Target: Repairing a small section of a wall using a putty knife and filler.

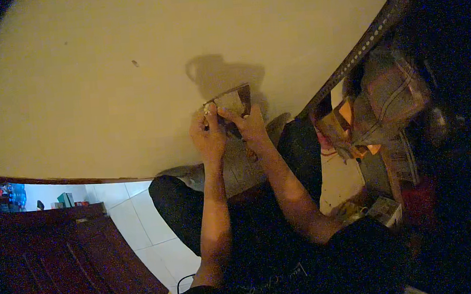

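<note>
Both my hands hold a small flat rectangular object (pixel 230 98), pale with dark edges, just over the cream tabletop (pixel 76 93) near its front edge. My left hand (pixel 208 135) pinches the left end, where small shiny bits show by the fingertips; I cannot make out what they are. My right hand (pixel 250 126) is closed on the right part, thumb angled toward the middle. The object casts a shadow on the table above it.
Soft bags (pixel 383 88) and boxes (pixel 384 210) crowd the right side beside the table's edge. A dark red wooden piece of furniture (pixel 72 254) is at lower left, with white floor tiles (pixel 142 220) beside it. My legs are under the table's front edge.
</note>
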Demonstrator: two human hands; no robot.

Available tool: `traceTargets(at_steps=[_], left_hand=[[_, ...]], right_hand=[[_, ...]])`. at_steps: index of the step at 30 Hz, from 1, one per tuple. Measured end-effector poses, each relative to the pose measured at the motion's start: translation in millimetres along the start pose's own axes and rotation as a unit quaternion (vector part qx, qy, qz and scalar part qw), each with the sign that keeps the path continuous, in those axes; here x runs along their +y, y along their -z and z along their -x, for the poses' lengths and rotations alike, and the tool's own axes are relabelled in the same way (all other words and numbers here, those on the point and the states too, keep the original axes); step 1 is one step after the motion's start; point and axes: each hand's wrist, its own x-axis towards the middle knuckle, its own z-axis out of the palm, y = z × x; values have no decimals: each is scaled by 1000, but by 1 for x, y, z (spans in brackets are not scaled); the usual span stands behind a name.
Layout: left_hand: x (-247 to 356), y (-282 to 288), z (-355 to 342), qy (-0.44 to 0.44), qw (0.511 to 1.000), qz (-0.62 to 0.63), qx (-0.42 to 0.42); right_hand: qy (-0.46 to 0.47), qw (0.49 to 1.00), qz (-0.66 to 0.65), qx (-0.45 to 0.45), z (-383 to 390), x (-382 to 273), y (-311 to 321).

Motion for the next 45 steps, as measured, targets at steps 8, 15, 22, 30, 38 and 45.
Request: traceTargets(at_steps=[8,15,22,30,38,45], left_hand=[[6,-6,2,54,997,-34,-31],[35,-5,-11,62,998,-7,-19],[29,-3,1,141,989,-22,-31],[30,-7,-7,56,998,-2,-20],[16,-1,-4,97,993,-53,-29],[22,9,-5,65,994,-92,5]], right_hand=[[7,1000,-6,-17,-18,42,5],[6,1000,-2,-21,-13,-6,3],[-35,998,7,-52,-9,7,11],[80,987,140,-23,-39,54,18],[1,998,14,-57,-17,23,9],[14,998,54,-14,-1,-9,-4]])
